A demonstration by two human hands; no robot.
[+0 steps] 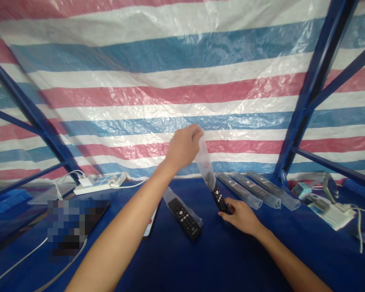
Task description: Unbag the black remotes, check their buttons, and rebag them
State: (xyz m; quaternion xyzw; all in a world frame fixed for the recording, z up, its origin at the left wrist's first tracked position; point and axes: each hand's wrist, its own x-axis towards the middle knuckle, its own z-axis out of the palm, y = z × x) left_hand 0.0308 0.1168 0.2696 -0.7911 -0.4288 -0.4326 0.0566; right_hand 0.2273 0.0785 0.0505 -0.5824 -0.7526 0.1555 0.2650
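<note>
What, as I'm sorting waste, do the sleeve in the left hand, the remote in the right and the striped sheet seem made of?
Sleeve: thin, soft plastic film, by its milky, see-through creases.
Remote: probably hard plastic, matt or satin, by its dark, straight-edged body.
Striped sheet: glossy plastic, perhaps woven, by its glints and wrinkles.

From here the left forearm (134, 227) hides part of a flat, pale-faced device (151, 225), and blocky blurring swallows much of the dark slab (100, 214). The raised remote's (219, 198) upper end looks murky inside its cloudy sleeve (205, 162), its print too small to read.
</note>
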